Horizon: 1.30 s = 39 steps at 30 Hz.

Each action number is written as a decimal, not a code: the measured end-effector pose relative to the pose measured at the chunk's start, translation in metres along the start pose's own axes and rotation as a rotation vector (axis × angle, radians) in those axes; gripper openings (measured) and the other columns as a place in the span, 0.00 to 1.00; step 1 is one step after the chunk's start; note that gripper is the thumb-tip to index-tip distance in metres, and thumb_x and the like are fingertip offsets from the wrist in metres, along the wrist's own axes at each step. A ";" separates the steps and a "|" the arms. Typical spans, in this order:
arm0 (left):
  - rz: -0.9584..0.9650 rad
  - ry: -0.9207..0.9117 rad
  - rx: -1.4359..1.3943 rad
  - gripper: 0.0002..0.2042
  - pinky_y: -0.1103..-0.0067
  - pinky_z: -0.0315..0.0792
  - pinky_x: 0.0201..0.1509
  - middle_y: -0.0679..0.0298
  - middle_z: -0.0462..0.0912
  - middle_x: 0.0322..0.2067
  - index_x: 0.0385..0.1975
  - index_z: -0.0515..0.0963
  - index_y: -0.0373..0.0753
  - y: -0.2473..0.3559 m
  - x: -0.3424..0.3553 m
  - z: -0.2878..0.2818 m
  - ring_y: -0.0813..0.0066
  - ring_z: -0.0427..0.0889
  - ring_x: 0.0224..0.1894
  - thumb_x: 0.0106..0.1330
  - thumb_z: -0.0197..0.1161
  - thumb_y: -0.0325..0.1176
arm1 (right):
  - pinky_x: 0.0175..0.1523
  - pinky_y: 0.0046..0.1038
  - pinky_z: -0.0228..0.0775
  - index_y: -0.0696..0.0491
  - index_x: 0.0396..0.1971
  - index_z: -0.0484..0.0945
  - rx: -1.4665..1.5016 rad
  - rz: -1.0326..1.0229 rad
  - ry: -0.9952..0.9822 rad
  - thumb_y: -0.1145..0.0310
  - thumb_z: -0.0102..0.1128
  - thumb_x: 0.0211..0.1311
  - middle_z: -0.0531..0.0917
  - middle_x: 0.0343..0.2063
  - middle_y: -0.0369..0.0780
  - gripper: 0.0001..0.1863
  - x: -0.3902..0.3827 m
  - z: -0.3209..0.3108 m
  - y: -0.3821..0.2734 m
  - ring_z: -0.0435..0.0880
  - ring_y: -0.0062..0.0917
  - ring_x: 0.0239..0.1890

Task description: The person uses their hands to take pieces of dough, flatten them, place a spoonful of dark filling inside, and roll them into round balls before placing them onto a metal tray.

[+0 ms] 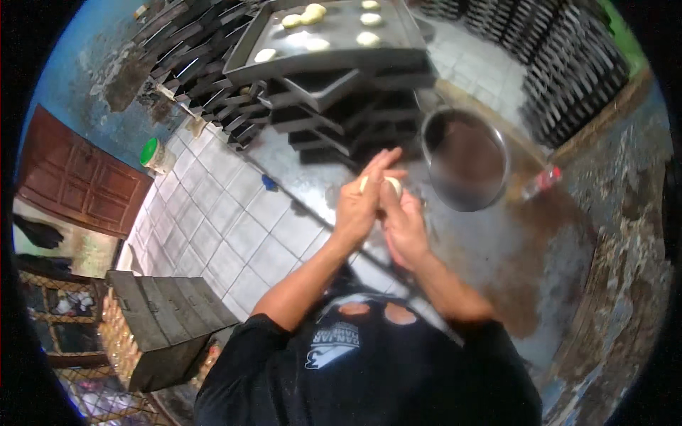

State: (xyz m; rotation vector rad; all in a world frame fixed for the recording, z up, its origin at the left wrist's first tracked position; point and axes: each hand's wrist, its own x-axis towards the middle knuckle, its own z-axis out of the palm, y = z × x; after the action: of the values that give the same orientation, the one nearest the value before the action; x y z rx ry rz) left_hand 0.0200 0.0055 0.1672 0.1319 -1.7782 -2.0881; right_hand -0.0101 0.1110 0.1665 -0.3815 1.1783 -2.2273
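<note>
My left hand [357, 207] and my right hand [406, 224] press together in front of my chest. Closed between them is a pale piece of dough [392, 186], mostly hidden by fingers and thumbs. Just beyond my hands, a dark metal tray [341, 44] tops a stack of similar trays [312, 124]. Several pale dough pieces [368, 39] lie spaced out on it, and a few touch in a cluster [310, 14] at its far side. To the right of my hands stands a large round metal bowl [506, 160] holding a dark brown mass [465, 153].
Right of the bowl lies a clear bottle with a red label [545, 180]. Stacked dark trays [579, 78] line the far right and far left. A green-lidded tub [150, 152] stands on the tiled floor at left. A long dark box [167, 312] sits lower left.
</note>
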 end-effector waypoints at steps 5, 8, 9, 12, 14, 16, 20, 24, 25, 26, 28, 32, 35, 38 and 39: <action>0.228 0.074 -0.082 0.38 0.70 0.63 0.72 0.52 0.52 0.77 0.79 0.45 0.40 0.020 0.054 -0.086 0.65 0.64 0.72 0.78 0.53 0.48 | 0.47 0.24 0.77 0.59 0.48 0.80 -0.475 0.154 -0.439 0.67 0.63 0.70 0.86 0.40 0.36 0.13 0.139 0.052 -0.067 0.83 0.17 0.40; 0.276 0.138 -0.069 0.41 0.63 0.65 0.70 0.48 0.58 0.73 0.77 0.49 0.38 0.051 0.074 -0.137 0.56 0.70 0.68 0.69 0.63 0.41 | 0.44 0.24 0.76 0.62 0.57 0.75 -0.723 -0.130 -0.331 0.66 0.65 0.66 0.85 0.40 0.40 0.24 0.263 0.084 -0.109 0.83 0.20 0.38; 0.281 0.138 0.028 0.37 0.64 0.67 0.69 0.47 0.64 0.70 0.75 0.55 0.35 0.046 0.080 -0.168 0.57 0.73 0.66 0.69 0.63 0.39 | 0.43 0.26 0.77 0.62 0.64 0.69 -0.974 -0.275 -0.212 0.62 0.67 0.63 0.85 0.42 0.43 0.33 0.306 0.094 -0.117 0.83 0.22 0.37; 0.285 0.247 0.291 0.24 0.69 0.75 0.60 0.48 0.76 0.59 0.63 0.71 0.29 0.044 0.078 -0.247 0.61 0.80 0.57 0.70 0.61 0.35 | 0.52 0.37 0.77 0.64 0.65 0.67 -1.452 -0.460 -0.169 0.58 0.62 0.66 0.81 0.49 0.55 0.34 0.433 0.105 -0.111 0.83 0.37 0.46; 0.242 0.387 0.365 0.20 0.70 0.77 0.57 0.50 0.80 0.54 0.57 0.76 0.29 0.050 0.075 -0.287 0.63 0.82 0.52 0.68 0.61 0.33 | 0.61 0.44 0.71 0.64 0.63 0.69 -1.904 -0.443 -0.317 0.53 0.57 0.70 0.76 0.55 0.60 0.32 0.496 0.096 -0.085 0.79 0.48 0.56; 0.215 0.531 0.457 0.19 0.70 0.77 0.54 0.51 0.82 0.51 0.55 0.79 0.30 0.054 0.069 -0.331 0.63 0.83 0.49 0.67 0.63 0.33 | 0.72 0.45 0.58 0.63 0.60 0.71 -2.109 -0.268 -0.425 0.47 0.51 0.74 0.67 0.65 0.63 0.32 0.520 0.112 -0.057 0.65 0.54 0.69; 0.222 0.644 0.589 0.20 0.68 0.78 0.51 0.48 0.81 0.51 0.55 0.78 0.29 0.071 0.076 -0.391 0.61 0.82 0.48 0.70 0.62 0.37 | 0.80 0.44 0.42 0.61 0.72 0.57 -1.784 -0.306 -0.521 0.53 0.42 0.79 0.52 0.74 0.62 0.33 0.540 0.099 -0.036 0.49 0.55 0.77; 0.371 0.592 0.630 0.20 0.68 0.78 0.50 0.47 0.80 0.51 0.56 0.77 0.29 0.098 0.120 -0.422 0.61 0.82 0.47 0.71 0.61 0.39 | 0.81 0.40 0.37 0.59 0.76 0.49 -1.807 -0.282 -0.553 0.44 0.33 0.81 0.48 0.76 0.58 0.38 0.557 0.087 -0.033 0.44 0.49 0.79; 0.434 0.525 0.645 0.20 0.68 0.78 0.50 0.46 0.81 0.51 0.56 0.77 0.29 0.107 0.137 -0.430 0.61 0.82 0.46 0.71 0.61 0.38 | 0.81 0.40 0.36 0.59 0.77 0.49 -1.778 -0.097 -0.635 0.41 0.30 0.80 0.48 0.77 0.56 0.41 0.564 0.088 -0.038 0.44 0.47 0.80; 0.468 0.439 0.719 0.20 0.67 0.78 0.51 0.46 0.82 0.51 0.55 0.78 0.29 0.122 0.152 -0.439 0.57 0.83 0.48 0.67 0.64 0.36 | 0.81 0.38 0.32 0.60 0.75 0.54 -1.484 0.224 -0.508 0.34 0.28 0.77 0.51 0.77 0.54 0.45 0.565 0.127 -0.054 0.45 0.41 0.80; 0.563 0.183 0.885 0.21 0.67 0.77 0.53 0.46 0.83 0.50 0.54 0.79 0.29 0.152 0.204 -0.443 0.53 0.83 0.50 0.62 0.66 0.30 | 0.75 0.37 0.55 0.59 0.67 0.71 -1.302 0.376 -0.390 0.33 0.37 0.75 0.70 0.67 0.52 0.43 0.595 0.115 -0.117 0.68 0.37 0.70; 0.790 -0.188 1.105 0.20 0.64 0.75 0.60 0.53 0.81 0.55 0.57 0.78 0.37 0.182 0.312 -0.412 0.53 0.81 0.56 0.65 0.67 0.32 | 0.52 0.30 0.79 0.58 0.56 0.81 -1.445 0.200 -0.100 0.42 0.55 0.74 0.86 0.48 0.44 0.32 0.643 0.116 -0.138 0.85 0.28 0.45; 0.820 -0.483 1.254 0.21 0.65 0.74 0.62 0.54 0.79 0.57 0.58 0.75 0.38 0.141 0.407 -0.385 0.54 0.79 0.58 0.66 0.65 0.33 | 0.42 0.26 0.76 0.56 0.39 0.86 -1.388 0.103 -0.231 0.56 0.66 0.70 0.85 0.35 0.36 0.16 0.646 0.161 -0.068 0.81 0.19 0.36; 0.657 -0.711 1.518 0.19 0.62 0.67 0.66 0.60 0.80 0.56 0.55 0.78 0.39 0.092 0.476 -0.347 0.61 0.76 0.62 0.68 0.62 0.42 | 0.42 0.28 0.78 0.56 0.41 0.87 -1.510 0.164 -0.167 0.61 0.68 0.67 0.86 0.36 0.38 0.14 0.671 0.131 -0.082 0.82 0.21 0.35; 0.676 -0.713 1.521 0.19 0.62 0.67 0.66 0.60 0.80 0.56 0.55 0.78 0.39 0.092 0.479 -0.340 0.61 0.76 0.62 0.68 0.62 0.42 | 0.42 0.28 0.78 0.56 0.41 0.87 -1.512 0.150 -0.153 0.61 0.68 0.67 0.86 0.36 0.38 0.14 0.660 0.134 -0.095 0.82 0.21 0.35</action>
State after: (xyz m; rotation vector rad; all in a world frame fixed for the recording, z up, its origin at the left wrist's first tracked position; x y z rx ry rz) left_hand -0.2897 -0.4903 0.2776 -0.7585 -2.8155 0.0075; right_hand -0.4978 -0.3417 0.3080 -0.9259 2.4625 -0.7583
